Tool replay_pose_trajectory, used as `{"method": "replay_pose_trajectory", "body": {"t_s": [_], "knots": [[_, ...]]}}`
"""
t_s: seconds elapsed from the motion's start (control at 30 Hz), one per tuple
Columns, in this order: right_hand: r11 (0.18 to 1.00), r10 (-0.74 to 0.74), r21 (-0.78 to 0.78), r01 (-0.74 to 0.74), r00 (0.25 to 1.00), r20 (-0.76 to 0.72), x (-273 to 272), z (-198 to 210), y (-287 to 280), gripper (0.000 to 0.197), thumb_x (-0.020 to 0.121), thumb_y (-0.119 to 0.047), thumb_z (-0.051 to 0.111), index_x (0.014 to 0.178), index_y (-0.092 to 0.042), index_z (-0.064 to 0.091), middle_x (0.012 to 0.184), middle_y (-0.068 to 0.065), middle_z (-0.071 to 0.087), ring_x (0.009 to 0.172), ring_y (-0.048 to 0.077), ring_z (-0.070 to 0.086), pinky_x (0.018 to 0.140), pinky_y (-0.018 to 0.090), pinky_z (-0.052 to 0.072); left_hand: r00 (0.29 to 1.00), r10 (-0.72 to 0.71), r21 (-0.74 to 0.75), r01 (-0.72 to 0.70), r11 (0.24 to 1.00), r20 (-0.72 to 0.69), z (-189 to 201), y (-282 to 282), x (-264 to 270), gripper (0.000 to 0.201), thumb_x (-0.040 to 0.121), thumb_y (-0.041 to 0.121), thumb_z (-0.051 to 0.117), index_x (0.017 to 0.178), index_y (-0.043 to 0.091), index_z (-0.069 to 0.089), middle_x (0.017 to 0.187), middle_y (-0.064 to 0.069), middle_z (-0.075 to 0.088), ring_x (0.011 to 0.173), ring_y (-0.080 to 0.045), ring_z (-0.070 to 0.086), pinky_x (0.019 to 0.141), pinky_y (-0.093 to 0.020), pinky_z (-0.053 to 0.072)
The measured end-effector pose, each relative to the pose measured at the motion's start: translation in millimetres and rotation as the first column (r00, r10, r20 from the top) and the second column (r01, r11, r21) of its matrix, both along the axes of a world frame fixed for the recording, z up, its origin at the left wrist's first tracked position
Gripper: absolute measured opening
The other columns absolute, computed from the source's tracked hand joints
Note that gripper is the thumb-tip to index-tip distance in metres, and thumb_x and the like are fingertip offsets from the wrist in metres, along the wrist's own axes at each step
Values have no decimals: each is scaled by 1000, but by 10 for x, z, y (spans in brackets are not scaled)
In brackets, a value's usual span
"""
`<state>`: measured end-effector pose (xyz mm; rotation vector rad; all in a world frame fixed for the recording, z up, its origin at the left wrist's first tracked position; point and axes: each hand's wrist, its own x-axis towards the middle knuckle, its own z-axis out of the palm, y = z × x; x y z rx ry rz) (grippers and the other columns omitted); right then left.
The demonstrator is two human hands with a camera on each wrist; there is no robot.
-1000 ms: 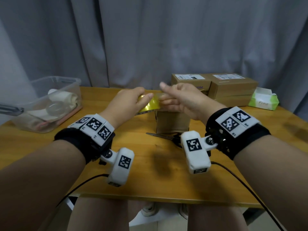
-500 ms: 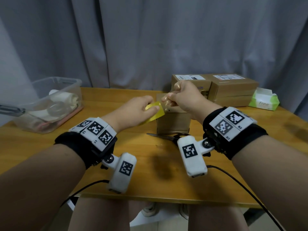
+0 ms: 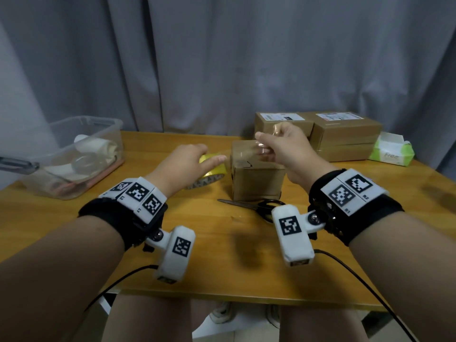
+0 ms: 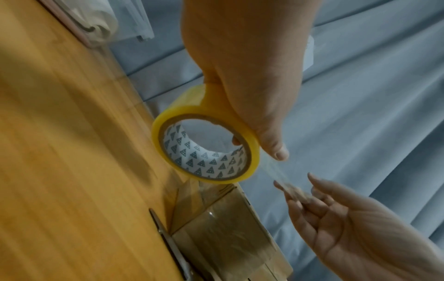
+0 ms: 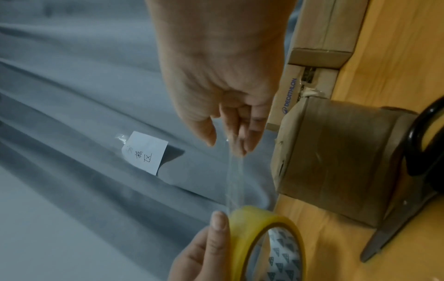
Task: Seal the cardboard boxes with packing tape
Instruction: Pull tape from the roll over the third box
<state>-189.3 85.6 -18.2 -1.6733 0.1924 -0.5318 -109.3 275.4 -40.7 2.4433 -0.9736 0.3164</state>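
Packing tape roll (image 3: 209,170), yellow-edged, is held above the table (image 3: 222,255) just left of the small cardboard box (image 3: 256,178), gripped by the left hand (image 3: 183,164) with the thumb along its outer face. A clear tape strip (image 5: 235,180) runs from the roll to the right hand (image 3: 283,149), whose fingertips (image 5: 240,144) pinch its free end above the box. Scissors (image 3: 256,206) lie just in front of the box. Farther right sit stacked boxes (image 3: 345,134) and a tissue pack (image 3: 391,150); far left, a plastic bin (image 3: 74,156).
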Motion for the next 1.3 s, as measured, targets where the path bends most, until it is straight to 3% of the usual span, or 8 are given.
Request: {"method": "replay_pose_trajectory", "body": {"t_s": [0.07, 0.2, 0.27, 0.43, 0.6, 0.77, 0.87, 1.3], "knots": [[999, -25, 18, 26, 998, -59, 13, -21, 16, 27, 91, -9, 60, 77, -17, 39, 78, 9, 55, 56, 12, 59, 61, 31, 56, 1000, -4, -5, 4, 1000, -16, -6, -21, -2, 43, 91, 52, 48, 90, 10, 55, 70, 3, 50, 68, -16, 49, 53, -25, 30], [990, -140, -7, 140, 986, -90, 53, -1, -29, 29, 88, -7, 63, 71, -18, 42, 85, 12, 56, 69, 23, 64, 64, 42, 60, 998, -56, -10, 56, 998, -42, 45, -56, 68, 39, 95, 41, 50, 120, 13, 62, 118, -4, 64, 110, -20, 56, 80, -22, 36], [974, -213, -97, 204, 972, -100, 47, 18, -127, 28, 84, -13, 72, 68, -16, 49, 82, 10, 61, 71, 19, 62, 68, 41, 59, 997, -56, 9, 56, 998, -56, 65, -24, 131, 37, 96, 36, 50, 123, 14, 62, 126, -4, 62, 117, -20, 54, 86, -22, 35], [951, -285, -184, 249, 937, -202, 18, -55, -317, 23, 84, -13, 74, 68, -6, 60, 70, 8, 62, 63, 17, 59, 55, 25, 55, 984, -54, 24, 58, 998, -168, 49, -55, 242, 34, 96, 37, 50, 111, 13, 69, 112, -6, 69, 103, -20, 60, 86, -28, 43], [878, -412, -383, 288, 862, -296, 142, -102, -387, 26, 89, -12, 64, 65, -8, 56, 67, 10, 62, 60, 21, 59, 68, 37, 57, 979, -6, 54, 18, 998, -204, 134, -258, 303, 38, 93, 40, 54, 88, 8, 73, 64, -5, 62, 59, -14, 53, 55, -24, 39], [904, -376, -325, 278, 878, -296, 186, -83, -393, 28, 88, -21, 66, 69, -8, 51, 72, 3, 48, 59, 15, 44, 63, 31, 45, 974, 25, 132, 5, 991, -223, 160, -339, 393, 35, 90, 38, 59, 72, 11, 70, 54, -1, 54, 52, -13, 47, 49, -24, 35], [931, -327, -260, 256, 901, -285, 197, -121, -376, 43, 79, -38, 76, 65, -15, 43, 68, -1, 42, 61, 14, 39, 57, 26, 36, 966, 20, 103, 7, 995, -257, 143, -331, 423, 36, 89, 39, 60, 79, 7, 72, 55, -1, 52, 54, -14, 46, 51, -24, 36], [770, -490, -599, 219, 804, -336, 302, -226, -389, 26, 86, -29, 70, 81, -12, 51, 81, 2, 50, 84, 23, 52, 61, 29, 39, 966, -7, 217, 65, 974, -257, 212, -534, 438, 28, 89, 41, 61, 77, 18, 71, 64, -2, 62, 63, -12, 54, 53, -23, 36]]}}
